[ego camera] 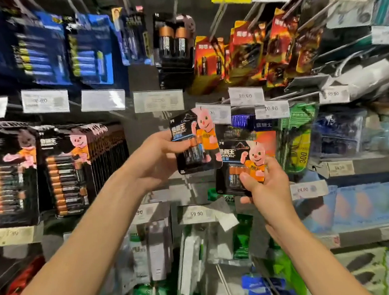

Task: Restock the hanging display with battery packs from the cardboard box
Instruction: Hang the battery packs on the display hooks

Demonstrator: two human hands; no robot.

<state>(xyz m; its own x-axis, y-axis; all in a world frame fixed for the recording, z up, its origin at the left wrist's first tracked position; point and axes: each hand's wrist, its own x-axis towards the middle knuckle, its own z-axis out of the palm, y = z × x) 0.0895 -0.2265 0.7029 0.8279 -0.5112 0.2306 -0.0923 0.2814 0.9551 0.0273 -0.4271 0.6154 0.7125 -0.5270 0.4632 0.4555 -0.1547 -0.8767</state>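
My left hand (156,157) grips a black battery pack (195,142) with a pink bunny and two batteries, holding it up in front of the hanging display (140,81). My right hand (265,183) pinches a second, similar battery pack (241,157) at its lower edge, lower and to the right of the first. Both packs sit just below a row of price tags (245,95). The cardboard box is out of view.
Large packs of black batteries (66,172) hang at the left, blue packs (91,55) above them, red packs (250,48) at upper right. Metal pegs (219,15) stick out toward me. Shelves with boxed goods (363,203) stand at the right, bagged items (193,253) hang below.
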